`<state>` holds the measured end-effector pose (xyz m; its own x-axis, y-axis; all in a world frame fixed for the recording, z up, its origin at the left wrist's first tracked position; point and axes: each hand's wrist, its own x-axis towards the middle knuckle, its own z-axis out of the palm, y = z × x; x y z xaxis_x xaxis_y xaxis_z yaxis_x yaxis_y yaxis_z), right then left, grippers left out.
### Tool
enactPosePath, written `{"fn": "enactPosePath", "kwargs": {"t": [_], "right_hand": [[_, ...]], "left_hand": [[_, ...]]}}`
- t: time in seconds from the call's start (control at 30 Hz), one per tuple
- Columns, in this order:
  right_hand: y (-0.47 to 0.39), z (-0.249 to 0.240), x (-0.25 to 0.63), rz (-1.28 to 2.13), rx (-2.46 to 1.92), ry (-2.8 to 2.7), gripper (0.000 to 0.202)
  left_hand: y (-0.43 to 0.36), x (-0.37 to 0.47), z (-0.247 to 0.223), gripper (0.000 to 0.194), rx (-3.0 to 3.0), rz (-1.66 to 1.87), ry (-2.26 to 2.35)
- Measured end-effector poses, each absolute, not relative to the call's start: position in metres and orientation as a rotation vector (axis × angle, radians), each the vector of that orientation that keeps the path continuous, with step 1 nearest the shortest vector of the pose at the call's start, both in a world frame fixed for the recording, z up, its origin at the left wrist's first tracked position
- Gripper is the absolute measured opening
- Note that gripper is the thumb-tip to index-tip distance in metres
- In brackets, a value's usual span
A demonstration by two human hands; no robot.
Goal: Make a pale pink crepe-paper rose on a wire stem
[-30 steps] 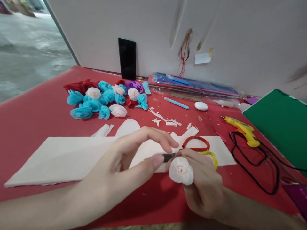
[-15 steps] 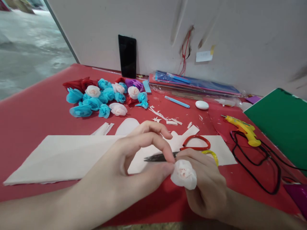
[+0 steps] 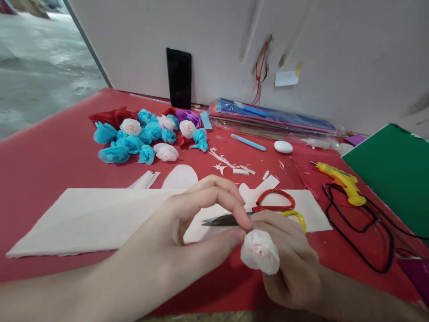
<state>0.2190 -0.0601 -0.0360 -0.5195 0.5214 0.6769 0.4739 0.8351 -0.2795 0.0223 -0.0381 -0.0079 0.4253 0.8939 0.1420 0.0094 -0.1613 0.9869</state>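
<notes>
White flower (image 3: pixel 260 251) is gripped from behind in the right hand (image 3: pixel 296 259), maybe so its petals don't squash; the left hand (image 3: pixel 167 246) curls beside it, but I can't tell if it's pinching

Extends the left forearm (image 3: pixel 63 290) in from the lower left and arches the left hand (image 3: pixel 164 241), bending two fingers (image 3: pixel 228 199) over a nearly straight thumb (image 3: pixel 211 250), leaving a rounded gap between and bringing the tips of index finger and thumb close together just beside the right hand (image 3: pixel 295 259). Reaches in with the right forearm (image 3: pixel 358 286) from the lower right and folds the right hand into a loose grip, knuckles toward the left, lower fingers curled under and partly hidden.
</notes>
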Motion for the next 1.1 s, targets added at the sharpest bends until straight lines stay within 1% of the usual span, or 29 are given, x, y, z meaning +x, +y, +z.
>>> {"fn": "enactPosePath", "kwargs": {"t": [0.07,0.1,0.17,0.23,0.27,0.37,0.5,0.67,0.73,0.93,1.1], "right_hand": [[-0.059,-0.036,0.22,0.087,-0.717,-2.211,0.015],[-0.059,-0.035,0.22,0.1,-0.731,-2.214,0.016],[-0.059,-0.035,0.22,0.136,-0.759,-2.208,0.016],[-0.059,-0.035,0.219,0.151,-0.758,-2.18,0.015],[-0.059,-0.035,0.219,0.149,-0.755,-2.162,0.015],[-0.06,-0.036,0.217,0.097,-0.731,-2.112,0.017],[-0.06,-0.038,0.218,0.075,-0.73,-2.127,0.017],[-0.06,-0.037,0.219,0.094,-0.722,-2.129,0.016],[-0.06,-0.037,0.219,0.063,-0.733,-2.133,0.016],[-0.059,-0.037,0.219,0.088,-0.713,-2.183,0.015],[-0.061,-0.038,0.22,0.018,-0.706,-2.183,0.012]], "left_hand": [[-0.038,0.021,-0.01,0.012,1.575,1.023,0.837],[-0.039,0.02,-0.011,0.015,1.627,1.054,0.84],[-0.041,0.017,-0.012,0.033,1.796,1.093,0.828],[-0.043,0.013,-0.013,0.053,1.993,1.069,0.798],[-0.044,0.011,-0.013,0.059,2.069,1.043,0.785],[-0.046,0.009,-0.012,0.067,2.178,0.963,0.735],[-0.046,0.009,-0.011,0.072,2.061,0.954,0.692],[-0.048,0.01,-0.012,0.073,1.941,0.949,0.662],[-0.048,0.01,-0.012,0.071,1.923,0.938,0.662],[-0.046,0.009,-0.013,0.056,1.886,0.936,0.746],[-0.049,0.011,-0.011,0.06,1.88,0.941,0.704]]}}
